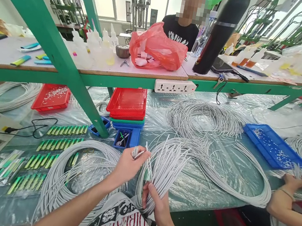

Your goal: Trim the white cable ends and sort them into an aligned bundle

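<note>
Just above the printed shirt [119, 224], the right hand [156, 204] has its grip clamped round the bundle of white cables [164, 162]. The cables are thin and pale, and their cut ends fan upward from the fist. Left of the bundle, the left hand [128, 164] pinches a loose cable end [141, 152]. Beyond the bundle, its loops sprawl over the plastic-covered worktop [208, 185].

Open table [216, 175] lies inside the big cable loop [267, 194]; a slanted green post [85, 89] and stacked trays [127, 113] block ahead, a co-worker's arm [283, 206] the right
</note>
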The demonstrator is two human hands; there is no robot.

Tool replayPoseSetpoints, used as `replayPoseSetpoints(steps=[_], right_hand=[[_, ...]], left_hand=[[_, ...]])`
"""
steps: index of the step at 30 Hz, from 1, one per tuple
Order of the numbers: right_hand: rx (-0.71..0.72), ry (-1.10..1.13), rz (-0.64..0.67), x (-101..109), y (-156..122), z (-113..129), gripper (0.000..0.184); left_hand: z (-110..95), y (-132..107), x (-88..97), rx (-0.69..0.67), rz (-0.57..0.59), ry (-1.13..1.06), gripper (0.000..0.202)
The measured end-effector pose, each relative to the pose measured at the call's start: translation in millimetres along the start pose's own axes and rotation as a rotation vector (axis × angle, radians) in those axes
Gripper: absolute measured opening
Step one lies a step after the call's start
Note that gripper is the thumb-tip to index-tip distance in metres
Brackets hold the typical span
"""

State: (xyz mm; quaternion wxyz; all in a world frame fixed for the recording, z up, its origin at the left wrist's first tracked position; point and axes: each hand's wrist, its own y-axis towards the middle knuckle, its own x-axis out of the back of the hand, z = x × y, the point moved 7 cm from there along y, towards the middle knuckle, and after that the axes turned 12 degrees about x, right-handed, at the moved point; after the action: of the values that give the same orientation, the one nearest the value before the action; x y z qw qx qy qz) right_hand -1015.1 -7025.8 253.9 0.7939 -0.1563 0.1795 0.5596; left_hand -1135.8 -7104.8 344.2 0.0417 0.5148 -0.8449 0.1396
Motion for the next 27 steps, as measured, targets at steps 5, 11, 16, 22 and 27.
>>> replayPoseSetpoints(steps=[5,11,16,22,27], right_hand=[[-0.007,0.004,-0.044,2,-3,1,0.037],[-0.010,0.011,-0.013,3,-5,-3,0.036],[-0.016,0.009,0.030,2,-5,-5,0.036],[-0.011,0.010,0.068,1,-5,-7,0.036],[-0.008,0.008,0.068,-1,-5,-6,0.035]], left_hand=[[4,1,-4.2,0.000,-0.014,-0.054,0.038],[5,0,-7.8,0.024,0.007,-0.095,0.037],[3,-1,-8.7,0.031,0.005,-0.117,0.035],[7,-2,-8.8,0.043,-0.012,-0.149,0.034],[13,-3,-9.7,0.045,-0.017,-0.152,0.036]])
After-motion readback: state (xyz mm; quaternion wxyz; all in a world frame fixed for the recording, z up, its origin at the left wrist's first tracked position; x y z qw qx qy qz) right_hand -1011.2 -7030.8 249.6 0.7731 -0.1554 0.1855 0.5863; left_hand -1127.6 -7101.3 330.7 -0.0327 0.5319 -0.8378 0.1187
